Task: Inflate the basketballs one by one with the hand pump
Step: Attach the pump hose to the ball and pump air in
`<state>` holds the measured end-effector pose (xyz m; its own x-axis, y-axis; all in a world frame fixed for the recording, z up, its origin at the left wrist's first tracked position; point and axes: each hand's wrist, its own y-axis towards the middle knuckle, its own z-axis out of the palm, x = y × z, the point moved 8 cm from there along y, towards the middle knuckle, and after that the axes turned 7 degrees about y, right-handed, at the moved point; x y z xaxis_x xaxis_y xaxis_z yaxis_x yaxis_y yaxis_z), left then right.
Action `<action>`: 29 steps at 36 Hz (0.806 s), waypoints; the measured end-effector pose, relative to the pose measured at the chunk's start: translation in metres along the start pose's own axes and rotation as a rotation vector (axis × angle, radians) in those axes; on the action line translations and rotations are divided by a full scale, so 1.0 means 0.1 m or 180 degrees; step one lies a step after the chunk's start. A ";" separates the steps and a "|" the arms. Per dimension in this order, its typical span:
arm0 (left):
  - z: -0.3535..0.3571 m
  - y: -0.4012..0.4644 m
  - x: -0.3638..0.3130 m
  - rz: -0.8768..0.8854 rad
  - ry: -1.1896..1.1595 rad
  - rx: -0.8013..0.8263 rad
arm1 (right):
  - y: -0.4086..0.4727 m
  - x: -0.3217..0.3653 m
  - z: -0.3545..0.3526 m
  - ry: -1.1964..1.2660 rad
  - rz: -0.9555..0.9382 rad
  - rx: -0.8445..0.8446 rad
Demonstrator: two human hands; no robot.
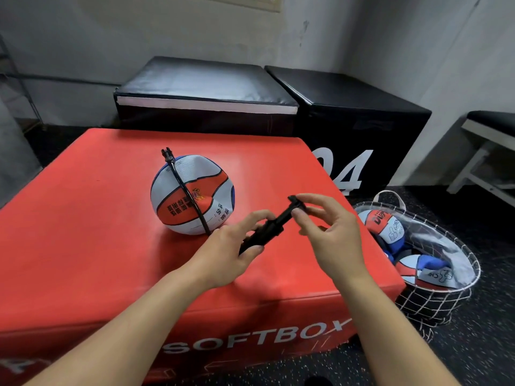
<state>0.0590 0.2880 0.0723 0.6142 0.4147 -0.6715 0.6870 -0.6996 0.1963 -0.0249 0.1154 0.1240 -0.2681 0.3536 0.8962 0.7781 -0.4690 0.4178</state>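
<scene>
— Basketballs, where are they?

— One basketball (pixel 192 195), white, red and blue, sits on top of the red soft box (pixel 92 218), about mid-top and toward its far edge. Others lie in a wire basket (pixel 457 285) on the floor, just beside the box's right edge.

— What is in that basket exactly?

— At least two limp balls (pixel 390 227) in the same colours, partly under a clear plastic liner. How many in all I cannot tell.

— And the pump?

— The black hand pump (pixel 267 227) is held in the air over the near right part of the box top. The left hand (pixel 223 254) curls its fingers and thumb round the lower barrel. The right hand (pixel 328 229) pinches the upper end between thumb and fingertips.

— Anything in the way?

— A thin black hose (pixel 184 190) runs from the pump up across the front of the ball, ending in a small fitting above the ball's top left.

— What else stands around?

— Two black padded boxes (pixel 206 90) behind the red one, and a white-framed seat (pixel 487 151) at the right, near the wall.

— Any writing?

— "SOFTBOX" in white on the red box's near side, "04" on the right black box, and Chinese characters on the ball's red panel, too small to read.
</scene>
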 end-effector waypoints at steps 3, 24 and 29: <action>0.01 -0.01 -0.02 0.0022 0.0013 0.0039 | 0.10 0.08 -0.21 0.0351 0.0031 -0.0321; -0.07 -0.04 0.13 -0.0076 -0.0275 -0.0042 | 0.06 0.27 0.22 -0.0218 -0.0424 -0.0107; -0.06 -0.03 0.10 -0.0055 -0.0247 -0.0052 | -0.01 0.11 0.31 -0.0486 -0.0260 0.0223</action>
<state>0.0654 0.2980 0.0697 0.5706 0.3799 -0.7281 0.7039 -0.6829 0.1954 -0.0110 0.1454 0.1292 -0.2468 0.5093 0.8244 0.7964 -0.3782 0.4720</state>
